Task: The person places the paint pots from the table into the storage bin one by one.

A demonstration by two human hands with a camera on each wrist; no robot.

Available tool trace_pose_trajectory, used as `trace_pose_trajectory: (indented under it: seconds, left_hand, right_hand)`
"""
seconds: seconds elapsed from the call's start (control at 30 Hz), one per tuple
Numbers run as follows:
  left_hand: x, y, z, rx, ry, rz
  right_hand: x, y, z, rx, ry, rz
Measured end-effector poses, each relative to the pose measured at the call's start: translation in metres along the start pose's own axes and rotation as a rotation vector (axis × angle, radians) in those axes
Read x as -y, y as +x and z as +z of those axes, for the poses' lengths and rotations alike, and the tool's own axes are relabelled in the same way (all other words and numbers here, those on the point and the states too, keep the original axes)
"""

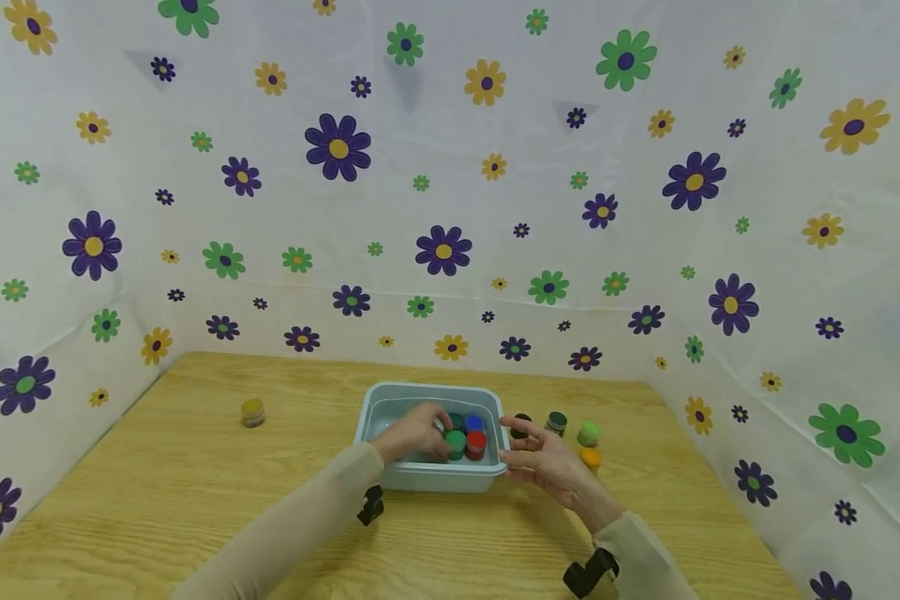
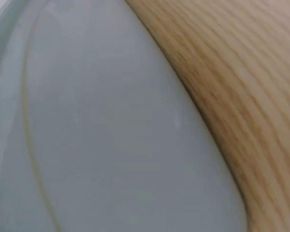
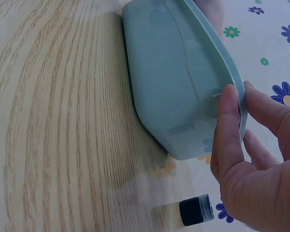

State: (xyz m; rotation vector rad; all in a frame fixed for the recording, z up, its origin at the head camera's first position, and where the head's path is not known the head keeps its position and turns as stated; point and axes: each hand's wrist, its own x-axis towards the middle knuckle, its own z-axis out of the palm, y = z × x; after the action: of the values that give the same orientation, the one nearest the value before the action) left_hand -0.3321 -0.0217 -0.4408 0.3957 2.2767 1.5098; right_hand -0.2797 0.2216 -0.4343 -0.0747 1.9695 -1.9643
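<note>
Both arms [image 1: 292,527] reach forward, left hand [image 1: 420,431] with fingers downward, right hand [image 1: 551,467] with fingers apart.

Your left hand [image 1: 417,433]: in the tub [image 1: 438,481], at the green jar [image 1: 457,443]
Your right hand [image 1: 551,468]: at the tub's right rim
Red jar [image 1: 476,444]: in the tub
Yellow jar [image 1: 252,412]: left of the tub

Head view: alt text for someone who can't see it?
A person's left hand reaches into a pale blue rectangular plastic tub of small round green, blue and red jars while the right hand holds the tub's right rim. More jars stand on the wood-grain table, before white floral sheeting.
</note>
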Motion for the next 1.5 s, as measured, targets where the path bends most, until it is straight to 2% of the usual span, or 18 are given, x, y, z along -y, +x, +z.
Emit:
trace_pose_trajectory:
  seconds: [0.23, 0.37, 0.47, 0.57, 0.7, 0.97, 1.13, 1.27, 1.37, 1.5]
  left_hand:
    - [-0.003, 0.001, -0.002, -0.007, -0.089, -0.094]
    - [-0.003, 0.001, -0.003, -0.014, -0.088, -0.110]
    - [-0.002, 0.000, -0.006, -0.021, -0.041, -0.085]
    - [-0.003, -0.003, -0.010, -0.005, -0.052, -0.068]
    - [-0.005, -0.008, -0.018, 0.047, -0.113, -0.056]
    - [-0.008, -0.015, -0.036, 0.066, -0.065, 0.036]
    - [-0.005, -0.020, -0.049, 0.014, -0.070, 0.092]
    - [0.002, -0.024, -0.059, -0.059, -0.173, 0.124]
    - [0.007, -0.028, -0.067, -0.126, -0.273, 0.115]
    - [0.010, -0.037, -0.077, -0.198, -0.324, 0.102]
  right_hand:
    - [0.000, 0.000, -0.001, 0.004, 0.007, -0.006]
    - [0.000, 0.001, -0.001, -0.002, 0.005, 0.000]
    - [0.000, 0.001, -0.001, -0.007, 0.007, 0.004]
    - [0.000, 0.000, -0.002, 0.001, 0.005, -0.004]
    - [-0.001, 0.000, -0.001, 0.000, -0.003, -0.005]
    - [-0.001, -0.001, 0.001, -0.010, -0.004, -0.003]
    - [-0.002, 0.000, 0.001, -0.021, -0.003, 0.000]
    - [-0.003, 0.000, 0.002, -0.020, 0.001, -0.003]
    - [-0.003, 0.000, 0.002, -0.014, 0.000, -0.006]
    - [-0.003, -0.001, 0.001, -0.013, -0.001, -0.009]
